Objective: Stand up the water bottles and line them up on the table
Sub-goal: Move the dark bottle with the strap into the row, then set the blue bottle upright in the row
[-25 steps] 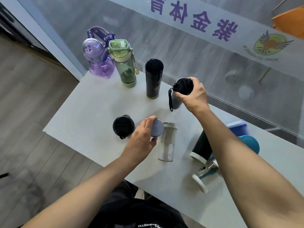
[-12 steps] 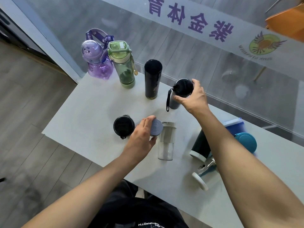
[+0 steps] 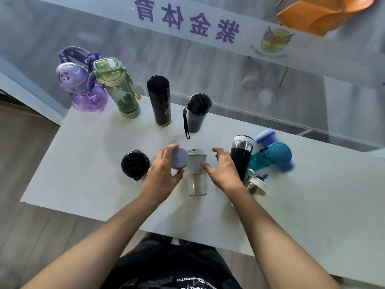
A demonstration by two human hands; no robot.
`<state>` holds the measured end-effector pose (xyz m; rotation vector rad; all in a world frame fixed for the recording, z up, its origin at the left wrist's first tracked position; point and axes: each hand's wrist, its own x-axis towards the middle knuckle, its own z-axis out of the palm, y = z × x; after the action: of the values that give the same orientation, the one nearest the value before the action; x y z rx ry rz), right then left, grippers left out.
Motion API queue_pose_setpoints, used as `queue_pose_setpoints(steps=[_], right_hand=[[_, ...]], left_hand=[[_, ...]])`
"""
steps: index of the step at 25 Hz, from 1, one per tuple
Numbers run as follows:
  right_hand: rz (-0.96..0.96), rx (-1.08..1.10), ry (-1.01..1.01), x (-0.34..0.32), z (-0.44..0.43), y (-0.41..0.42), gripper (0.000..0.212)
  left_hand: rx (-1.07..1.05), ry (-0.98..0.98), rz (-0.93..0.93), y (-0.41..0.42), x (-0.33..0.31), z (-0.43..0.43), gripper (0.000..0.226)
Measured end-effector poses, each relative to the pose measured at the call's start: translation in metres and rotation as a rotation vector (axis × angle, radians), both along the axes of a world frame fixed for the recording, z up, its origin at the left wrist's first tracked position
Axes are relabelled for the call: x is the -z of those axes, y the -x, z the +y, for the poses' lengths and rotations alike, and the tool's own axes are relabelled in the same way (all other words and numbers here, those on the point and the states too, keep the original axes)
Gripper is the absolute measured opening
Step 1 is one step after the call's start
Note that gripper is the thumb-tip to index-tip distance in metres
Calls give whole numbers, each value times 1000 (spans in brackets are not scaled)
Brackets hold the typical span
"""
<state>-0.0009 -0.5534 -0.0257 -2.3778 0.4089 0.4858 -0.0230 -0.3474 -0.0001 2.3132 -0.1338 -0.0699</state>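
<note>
Four bottles stand in a row at the back of the white table (image 3: pixel 87 184): a purple bottle (image 3: pixel 83 88), a green bottle (image 3: pixel 118 90), a tall black flask (image 3: pixel 159 101) and a grey bottle with a black lid and strap (image 3: pixel 196 113). My left hand (image 3: pixel 162 174) grips a grey-lidded bottle (image 3: pixel 179 158). A clear bottle with a white lid (image 3: pixel 196 174) stands beside it, and my right hand (image 3: pixel 223 172) hovers open at its right side. A black-lidded bottle (image 3: pixel 135 164) stands left. A black and steel bottle (image 3: pixel 241 155), blue bottles (image 3: pixel 273 155) and a white-lidded bottle (image 3: pixel 257 185) crowd the right.
A glass wall with purple characters and a round logo runs behind the table. An orange chair (image 3: pixel 320 13) shows beyond the glass at top right. The table's near edge is just in front of my body, with wood floor to the left.
My right hand has let go of the grey strapped bottle in the back row and come back down beside the clear bottle. My left hand stays on the grey-lidded bottle.
</note>
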Motion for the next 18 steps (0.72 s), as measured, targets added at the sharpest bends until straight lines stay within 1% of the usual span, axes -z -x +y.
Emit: queue_pose_setpoints(steps=[2, 5, 10, 12, 13, 15, 16, 18], right_hand=[[42, -17, 11, 1, 5, -2, 63], [98, -41, 38, 4, 8, 2, 58], [114, -19, -4, -4, 1, 21, 65], [31, -8, -16, -16, -11, 20, 62], [-46, -6, -1, -23, -19, 18, 59], [-228, -37, 103, -36, -44, 6, 51], [-286, -55, 171, -42, -58, -3, 48], [-334, -71, 282, -56, -82, -24, 45]], left_hand=[[45, 6, 1, -4, 1, -3, 63], [77, 14, 6, -8, 3, -9, 65], [85, 9, 1, -12, 6, -21, 68], [73, 13, 4, -12, 5, -25, 69], [60, 14, 13, -12, 5, -26, 69], [34, 11, 22, -11, 5, -31, 70], [18, 9, 22, -10, 4, -34, 72], [-18, 1, 19, -11, 1, -39, 77]])
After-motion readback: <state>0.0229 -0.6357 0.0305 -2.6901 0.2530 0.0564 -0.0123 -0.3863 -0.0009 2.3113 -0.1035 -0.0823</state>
